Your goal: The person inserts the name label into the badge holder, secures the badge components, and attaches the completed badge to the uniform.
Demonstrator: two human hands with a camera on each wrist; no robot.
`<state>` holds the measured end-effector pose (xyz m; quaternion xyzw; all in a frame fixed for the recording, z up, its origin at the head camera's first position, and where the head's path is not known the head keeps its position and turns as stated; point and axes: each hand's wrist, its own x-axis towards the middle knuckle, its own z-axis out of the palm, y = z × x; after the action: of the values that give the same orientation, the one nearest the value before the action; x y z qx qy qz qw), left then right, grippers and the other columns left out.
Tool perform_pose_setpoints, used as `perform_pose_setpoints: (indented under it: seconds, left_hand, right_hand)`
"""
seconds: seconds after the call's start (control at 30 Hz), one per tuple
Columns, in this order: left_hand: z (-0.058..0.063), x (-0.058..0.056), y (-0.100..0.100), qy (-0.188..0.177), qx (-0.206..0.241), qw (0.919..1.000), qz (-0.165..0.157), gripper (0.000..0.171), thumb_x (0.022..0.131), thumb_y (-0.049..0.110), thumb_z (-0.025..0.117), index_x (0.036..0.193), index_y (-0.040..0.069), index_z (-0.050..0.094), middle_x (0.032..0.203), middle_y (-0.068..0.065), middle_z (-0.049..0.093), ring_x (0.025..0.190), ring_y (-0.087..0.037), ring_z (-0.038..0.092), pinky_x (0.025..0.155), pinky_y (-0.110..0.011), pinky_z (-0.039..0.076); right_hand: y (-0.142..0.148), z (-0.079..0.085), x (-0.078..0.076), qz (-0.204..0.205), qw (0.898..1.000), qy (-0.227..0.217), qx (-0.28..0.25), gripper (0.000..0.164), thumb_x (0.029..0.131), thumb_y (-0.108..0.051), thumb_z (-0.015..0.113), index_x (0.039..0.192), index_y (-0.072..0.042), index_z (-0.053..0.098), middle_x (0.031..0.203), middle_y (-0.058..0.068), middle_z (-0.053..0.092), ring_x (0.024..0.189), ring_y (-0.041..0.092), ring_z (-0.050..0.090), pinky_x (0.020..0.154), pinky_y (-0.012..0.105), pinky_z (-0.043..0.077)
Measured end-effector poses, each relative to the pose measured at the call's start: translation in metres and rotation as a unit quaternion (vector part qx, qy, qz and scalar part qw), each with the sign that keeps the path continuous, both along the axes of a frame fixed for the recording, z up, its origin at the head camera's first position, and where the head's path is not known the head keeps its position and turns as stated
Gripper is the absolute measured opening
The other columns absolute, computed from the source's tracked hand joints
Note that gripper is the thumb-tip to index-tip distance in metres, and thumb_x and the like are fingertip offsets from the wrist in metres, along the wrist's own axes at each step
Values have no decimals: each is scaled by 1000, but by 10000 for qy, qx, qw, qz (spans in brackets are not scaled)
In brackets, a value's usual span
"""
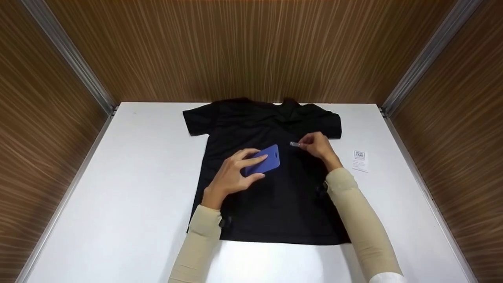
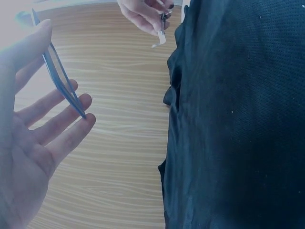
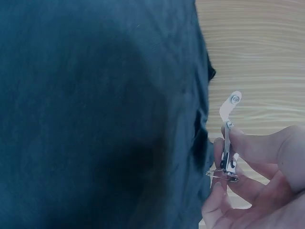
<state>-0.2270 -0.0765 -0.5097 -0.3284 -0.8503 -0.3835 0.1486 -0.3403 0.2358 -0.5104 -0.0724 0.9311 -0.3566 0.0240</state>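
Left hand grips the holder above the middle of the shirt, right hand pinches the clip nearer the shirt's neckline, both unjoined and, as far as visible, neither fastened to it.

White table: black shirt, slip
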Motion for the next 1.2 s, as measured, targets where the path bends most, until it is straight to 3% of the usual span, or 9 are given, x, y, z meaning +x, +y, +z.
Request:
perform_pose_setpoints:
  seconds: [0.43,0.77,1.2]
  left_hand:
    - [0,0,-1,-32,-53,10000,-3,50,91,35,79,139,23,67,140,-12,64,126,-28,62,107,-46,52]
    - [1,0,0,62,-75,10000,18,49,91,35,79,137,22,69,137,-11,65,124,-27,64,106,-45,53]
    - [1,1,-1,-21,-160,9999,63,49,91,35,79,138,22,68,139,-12,64,125,-28,63,107,-45,53]
  right_hand:
    - [-1,-14,-18,-84,9994,-221,239,18,93,-11,72,103,3,77,105,23,75,97,35,66,88,41,50]
    - [2,-32,-21,-245,9989,-176,371,18,95,-12,70,104,2,76,106,24,75,101,39,67,96,51,51]
    - [1,-38,-22,-240,9987,117,440,17,95,-10,71,104,4,77,108,24,76,104,41,70,96,52,52]
